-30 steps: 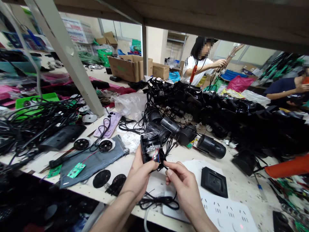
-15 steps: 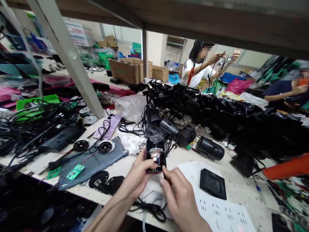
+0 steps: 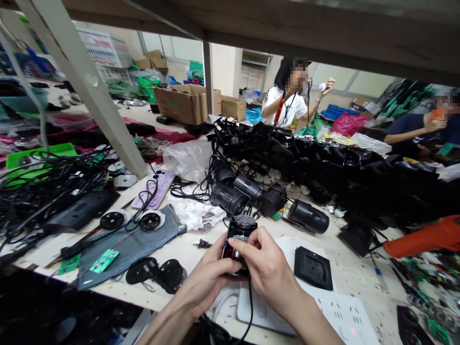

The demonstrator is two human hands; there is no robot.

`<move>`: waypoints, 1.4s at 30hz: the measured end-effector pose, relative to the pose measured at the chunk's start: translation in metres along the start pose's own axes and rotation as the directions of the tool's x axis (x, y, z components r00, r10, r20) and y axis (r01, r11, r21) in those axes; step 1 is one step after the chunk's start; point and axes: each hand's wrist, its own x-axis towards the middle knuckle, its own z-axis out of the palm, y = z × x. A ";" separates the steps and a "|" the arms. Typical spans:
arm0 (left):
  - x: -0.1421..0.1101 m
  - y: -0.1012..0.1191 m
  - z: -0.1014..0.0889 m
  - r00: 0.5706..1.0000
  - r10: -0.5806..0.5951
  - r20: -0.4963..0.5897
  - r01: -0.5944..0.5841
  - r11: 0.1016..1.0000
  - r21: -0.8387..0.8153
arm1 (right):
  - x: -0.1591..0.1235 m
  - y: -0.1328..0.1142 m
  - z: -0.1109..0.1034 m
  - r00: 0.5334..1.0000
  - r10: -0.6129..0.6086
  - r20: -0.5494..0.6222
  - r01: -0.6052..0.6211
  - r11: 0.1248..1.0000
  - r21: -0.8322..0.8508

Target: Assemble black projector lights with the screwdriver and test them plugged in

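Note:
A small black plastic housing [image 3: 229, 235], its back lying open, sits in my left hand [image 3: 212, 275]. Fingers and thumb are closed around its left side and lower end. A round grille shows at its far end, and a shiny metal part and a red wire lie inside. My right hand [image 3: 268, 261] reaches in from the right, with thumb and fingers pinched together over the inside; what they grip is hidden. From the housing's near end a black cord [image 3: 250, 302] hangs down past the bench edge. A white power strip [image 3: 338, 311] lies under my right wrist.
Black cylindrical housings [image 3: 308, 216] and a large black heap [image 3: 323, 158] lie beyond my hands. To the left are a grey bag [image 3: 125, 254], a green circuit board [image 3: 104, 260], a purple phone [image 3: 154, 189] and tangled cables. An orange tool [image 3: 420, 235] lies right. Two people work beyond.
My right hand has moved from the housing's lower right corner up over its inside. The housing has shifted slightly right in view, and a cord now shows hanging from it.

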 end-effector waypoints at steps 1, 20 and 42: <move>-0.001 0.000 0.000 1.000 -0.008 0.000 0.008 1.000 -0.007 | -0.001 0.002 0.000 1.000 -0.021 0.004 0.021 1.000 0.000; -0.004 0.010 -0.003 0.997 0.007 -0.072 -0.018 0.989 -0.148 | 0.002 -0.004 0.005 0.995 -0.097 -0.035 0.094 0.992 -0.082; -0.005 0.004 -0.013 0.964 -0.195 -0.182 0.158 0.967 -0.199 | -0.045 0.155 -0.169 0.379 0.855 -0.355 -0.689 0.005 -0.725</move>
